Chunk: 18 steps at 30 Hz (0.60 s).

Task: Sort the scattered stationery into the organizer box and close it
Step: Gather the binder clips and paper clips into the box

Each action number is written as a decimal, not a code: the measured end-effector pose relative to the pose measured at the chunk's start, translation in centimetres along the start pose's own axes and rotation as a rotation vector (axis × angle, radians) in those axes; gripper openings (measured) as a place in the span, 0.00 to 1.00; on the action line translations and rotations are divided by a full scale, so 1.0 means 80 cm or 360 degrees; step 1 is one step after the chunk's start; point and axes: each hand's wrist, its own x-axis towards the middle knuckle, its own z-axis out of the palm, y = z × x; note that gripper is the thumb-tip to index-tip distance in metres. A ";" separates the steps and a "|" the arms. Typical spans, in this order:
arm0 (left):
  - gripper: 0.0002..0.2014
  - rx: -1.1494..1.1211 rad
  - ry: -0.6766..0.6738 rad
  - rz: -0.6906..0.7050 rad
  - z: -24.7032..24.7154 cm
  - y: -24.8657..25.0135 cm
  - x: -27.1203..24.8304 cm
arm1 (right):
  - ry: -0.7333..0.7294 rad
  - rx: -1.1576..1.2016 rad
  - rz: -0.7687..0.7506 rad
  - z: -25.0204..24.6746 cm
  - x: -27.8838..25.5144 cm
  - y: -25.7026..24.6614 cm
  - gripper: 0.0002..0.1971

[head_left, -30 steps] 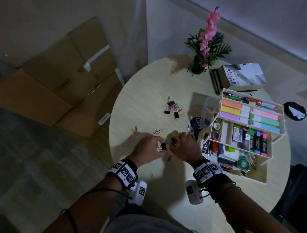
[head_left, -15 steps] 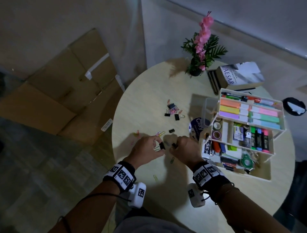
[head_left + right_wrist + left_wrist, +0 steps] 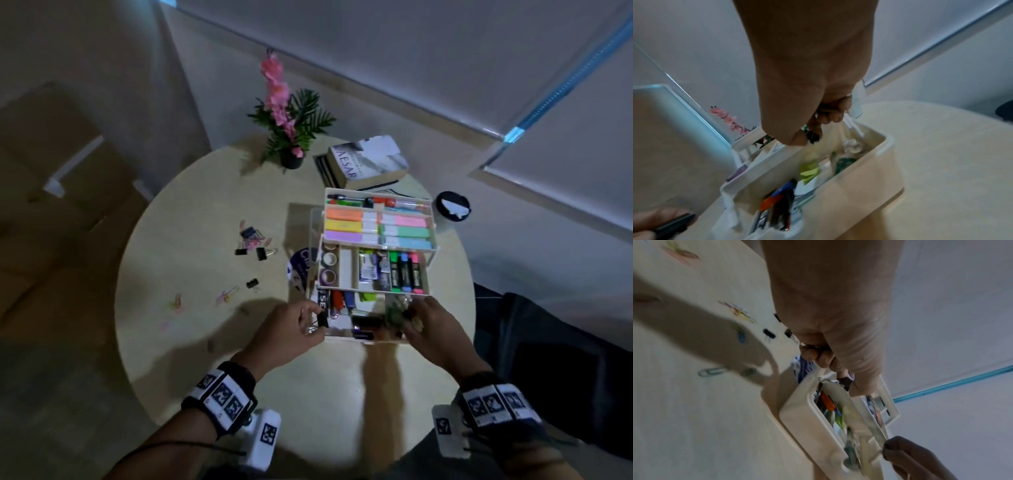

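Left fingers [image 3: 813,353]: pinching a black binder clip [image 3: 322,320] at the organizer box [image 3: 373,337] near-left corner.
Right fingers [image 3: 835,117]: curled on another small black clip [image 3: 813,136] over its near-right compartment.

Round table [image 3: 191,212]; clips [image 3: 251,240], organizer box [image 3: 376,337]

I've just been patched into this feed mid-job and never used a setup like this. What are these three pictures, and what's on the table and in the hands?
No machine here: a person works bare-handed, with a camera on the head and one on each wrist. The head view looks down on a round table and an open organizer box holding highlighters, tape and pens. The other two views look along each hand from the wrist. The left hand pinches a black binder clip at the box's near left corner. The right hand reaches into the bottom compartment, its fingers curled round something small and dark; I cannot tell what. More binder clips and paper clips lie loose on the table.
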 end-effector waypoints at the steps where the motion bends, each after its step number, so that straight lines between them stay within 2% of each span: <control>1: 0.12 0.0007 -0.0024 0.0001 0.012 0.008 0.003 | -0.0103 -0.0056 -0.0004 -0.001 0.001 0.009 0.17; 4: 0.12 0.0027 -0.0072 0.0033 0.041 0.030 0.006 | -0.0272 -0.0131 -0.0114 0.003 0.006 0.019 0.23; 8: 0.12 0.0043 -0.0060 0.0064 0.071 0.051 0.003 | -0.0413 -0.0345 -0.0269 0.010 0.010 0.028 0.17; 10: 0.11 0.0058 -0.0075 0.0033 0.084 0.056 0.006 | -0.0459 -0.0285 -0.0204 0.010 0.010 0.030 0.19; 13: 0.11 0.0108 -0.0183 0.0048 0.106 0.072 0.023 | -0.0445 -0.0080 -0.0044 0.008 0.003 0.039 0.27; 18: 0.13 0.0345 -0.0314 0.0054 0.155 0.108 0.072 | -0.0481 0.0075 -0.0007 -0.006 -0.012 0.073 0.23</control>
